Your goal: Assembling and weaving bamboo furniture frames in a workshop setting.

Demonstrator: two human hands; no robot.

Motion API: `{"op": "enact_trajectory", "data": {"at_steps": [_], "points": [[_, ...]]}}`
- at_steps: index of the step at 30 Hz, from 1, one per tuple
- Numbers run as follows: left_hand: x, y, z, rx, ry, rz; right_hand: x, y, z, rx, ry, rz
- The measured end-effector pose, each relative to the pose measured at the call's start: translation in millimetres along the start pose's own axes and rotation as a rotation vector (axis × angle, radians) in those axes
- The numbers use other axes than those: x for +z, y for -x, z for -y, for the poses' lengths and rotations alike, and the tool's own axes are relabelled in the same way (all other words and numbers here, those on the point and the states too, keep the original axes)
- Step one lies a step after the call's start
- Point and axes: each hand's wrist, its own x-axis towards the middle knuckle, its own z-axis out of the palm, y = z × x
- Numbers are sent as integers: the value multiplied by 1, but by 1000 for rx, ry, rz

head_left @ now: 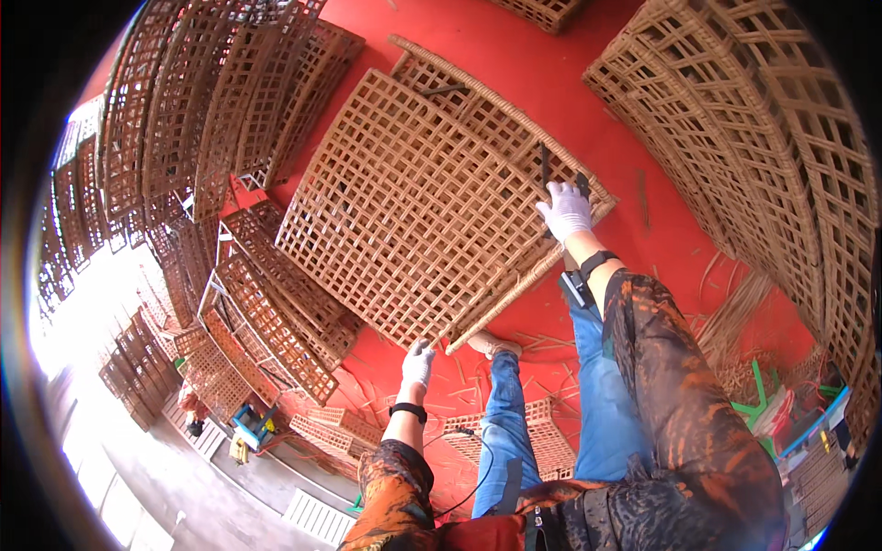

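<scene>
A woven rattan panel [413, 197] with an open square lattice lies tilted in front of me, over a second lattice section with a thick wrapped rim [496, 98]. Gloved in white, my left hand [417, 365] is closed at the panel's near corner, its fingertips on the edge. At the right side, my right hand [566, 211], also in a white glove, grips the panel's edge beside a dark bar [545, 165]. Its fingers reach over that edge toward a small black piece. What lies under the fingers of both hands is hidden.
Stacked rattan panels [220, 92] stand at the left, and large woven pieces [735, 119] rise at the right. Cut strips [735, 312] litter the red floor [661, 230]. A green stool-like frame [755, 395] stands low right. Another person [193, 404] is at far left.
</scene>
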Motion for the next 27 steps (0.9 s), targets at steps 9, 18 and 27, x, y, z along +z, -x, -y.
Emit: {"op": "enact_trajectory", "data": {"at_steps": [9, 18, 27], "points": [[45, -28, -8, -35, 198, -68, 40, -28, 5, 84, 51, 232], [-35, -167, 80, -41, 309, -532, 93, -100, 20, -227, -82, -188], [-76, -290, 110, -22, 678, -335, 130, -147, 16, 137, -601, -92]]}}
